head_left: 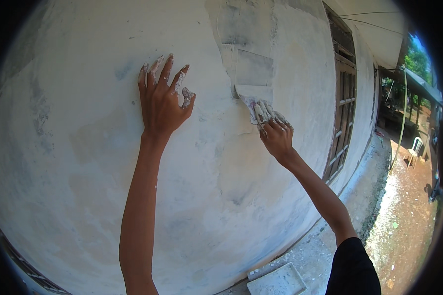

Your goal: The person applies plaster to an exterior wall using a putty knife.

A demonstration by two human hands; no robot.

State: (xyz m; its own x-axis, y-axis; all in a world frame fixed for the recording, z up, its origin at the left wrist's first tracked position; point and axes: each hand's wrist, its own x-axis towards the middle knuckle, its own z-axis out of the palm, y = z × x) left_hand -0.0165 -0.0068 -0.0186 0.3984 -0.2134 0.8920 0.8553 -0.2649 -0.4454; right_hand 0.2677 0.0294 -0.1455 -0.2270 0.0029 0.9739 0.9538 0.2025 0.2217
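Observation:
My right hand (275, 124), its fingers coated in white paste, grips a broad putty knife (255, 98). The blade's wide edge lies against the wall (182, 157), just under a smooth grey strip of fresh filler (254, 68). My fingers cover most of the handle. Further left, my left hand (163, 96) is raised in front of the wall with its fingers spread and nothing in it. White paste cakes its fingertips and thumb. Whether those fingertips touch the wall I cannot tell.
A white tray (276, 281) rests on the concrete ledge at the wall's foot. To the right, a brown barred window (343, 105) is set in the wall. Beyond stand a thin pole (402, 118) and a white chair (414, 150) on bare ground.

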